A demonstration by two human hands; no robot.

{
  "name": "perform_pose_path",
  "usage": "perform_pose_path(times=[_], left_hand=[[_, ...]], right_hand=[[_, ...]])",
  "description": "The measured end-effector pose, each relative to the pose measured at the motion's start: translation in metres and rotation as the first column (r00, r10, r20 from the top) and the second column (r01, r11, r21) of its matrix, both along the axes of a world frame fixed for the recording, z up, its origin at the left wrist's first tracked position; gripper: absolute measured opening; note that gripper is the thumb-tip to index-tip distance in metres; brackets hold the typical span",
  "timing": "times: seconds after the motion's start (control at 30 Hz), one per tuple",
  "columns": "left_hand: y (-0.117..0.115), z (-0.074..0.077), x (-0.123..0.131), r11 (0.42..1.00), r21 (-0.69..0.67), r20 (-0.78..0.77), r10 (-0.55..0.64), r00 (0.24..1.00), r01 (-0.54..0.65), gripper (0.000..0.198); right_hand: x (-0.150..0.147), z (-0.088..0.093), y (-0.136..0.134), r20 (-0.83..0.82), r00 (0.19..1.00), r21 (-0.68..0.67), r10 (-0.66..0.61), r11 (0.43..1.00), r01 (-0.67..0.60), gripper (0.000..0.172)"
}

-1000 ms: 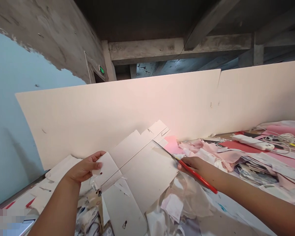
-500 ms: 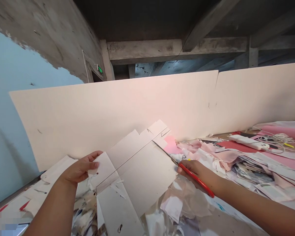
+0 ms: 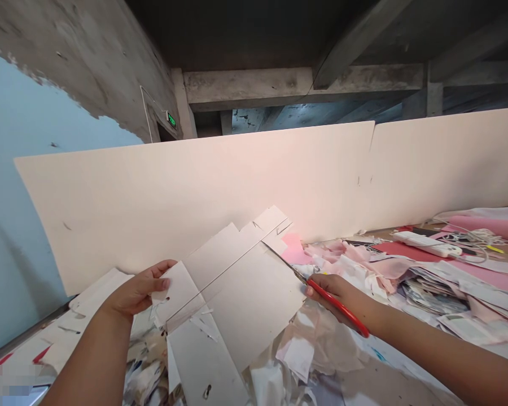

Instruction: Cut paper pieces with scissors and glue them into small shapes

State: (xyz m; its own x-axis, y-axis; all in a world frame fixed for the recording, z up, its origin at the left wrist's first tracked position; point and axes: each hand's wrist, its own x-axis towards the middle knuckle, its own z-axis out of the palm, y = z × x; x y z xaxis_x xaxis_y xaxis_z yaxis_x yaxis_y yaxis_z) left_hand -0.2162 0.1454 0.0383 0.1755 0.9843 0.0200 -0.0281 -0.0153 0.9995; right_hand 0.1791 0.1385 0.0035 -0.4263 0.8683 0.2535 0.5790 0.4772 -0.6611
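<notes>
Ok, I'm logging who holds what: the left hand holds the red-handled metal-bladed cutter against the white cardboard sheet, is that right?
No, it's the other hand: the right hand holds the red-handled metal-bladed cutter against the white cardboard sheet, as the head view shows.

No wording can be read clearly here. High on the concrete wall (image 3: pixel 88 73), above a dark doorway (image 3: pixel 163 132), a small lit green exit sign (image 3: pixel 171 119) shows pale marks, too small and blurred to make out. Off to the right on the surface (image 3: pixel 389 232), a stack of printed sheets (image 3: pixel 432 299) carries lines of print and pictures, also too small to read. Any marking on the white power strip (image 3: pixel 425 243) is likewise illegible.
</notes>
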Motion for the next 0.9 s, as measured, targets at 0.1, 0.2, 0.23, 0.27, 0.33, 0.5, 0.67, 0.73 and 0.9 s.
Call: perform_pose_path(times=[0.1, 0.2, 0.23, 0.27, 0.33, 0.5, 0.67, 0.73, 0.9], left_hand=[[0.000, 0.001, 0.000, 1.000, 0.008, 0.041, 0.016, 0.999, -0.017, 0.044], [0.001, 0.003, 0.000, 0.994, 0.100, 0.207, 0.027, 0.978, -0.049, 0.045], [0.001, 0.003, 0.001, 0.991, 0.129, 0.251, -0.005, 0.968, -0.029, 0.049], [0.002, 0.003, 0.004, 0.989, 0.145, 0.268, -0.044, 0.962, 0.005, 0.053], [0.004, 0.004, 0.013, 0.989, 0.125, 0.217, -0.104, 0.971, 0.078, 0.056], [0.010, 0.005, 0.045, 0.992, 0.081, 0.037, 0.091, 0.995, -0.094, 0.042], [0.009, 0.008, 0.043, 0.983, 0.121, 0.006, 0.140, 0.990, -0.140, 0.035], [0.007, 0.009, 0.035, 0.981, 0.130, 0.008, 0.144, 0.990, -0.143, 0.033], [0.006, 0.013, 0.024, 0.973, 0.137, -0.016, 0.192, 0.981, -0.188, 0.044]], right_hand=[[-0.001, -0.002, 0.000, -0.097, 0.995, -0.067, -0.009, 0.998, 0.002, 0.040], [-0.003, -0.005, -0.001, -0.209, 0.978, -0.167, -0.011, 0.986, -0.024, 0.040], [-0.004, -0.005, -0.002, -0.244, 0.970, -0.180, -0.020, 0.983, -0.026, 0.041], [-0.005, -0.006, -0.002, -0.274, 0.961, -0.182, -0.028, 0.983, -0.023, 0.043], [-0.007, -0.006, -0.003, -0.305, 0.951, -0.190, -0.039, 0.982, -0.020, 0.045], [-0.008, -0.005, -0.006, -0.284, 0.957, -0.215, -0.061, 0.977, -0.002, 0.046], [0.001, 0.015, -0.016, -0.067, 0.998, -0.091, 0.021, 0.995, -0.027, 0.040], [0.008, 0.025, -0.019, 0.041, 0.994, -0.099, 0.099, 0.991, -0.095, 0.039], [0.023, 0.042, -0.021, 0.199, 0.955, -0.225, 0.219, 0.959, -0.173, 0.044]])
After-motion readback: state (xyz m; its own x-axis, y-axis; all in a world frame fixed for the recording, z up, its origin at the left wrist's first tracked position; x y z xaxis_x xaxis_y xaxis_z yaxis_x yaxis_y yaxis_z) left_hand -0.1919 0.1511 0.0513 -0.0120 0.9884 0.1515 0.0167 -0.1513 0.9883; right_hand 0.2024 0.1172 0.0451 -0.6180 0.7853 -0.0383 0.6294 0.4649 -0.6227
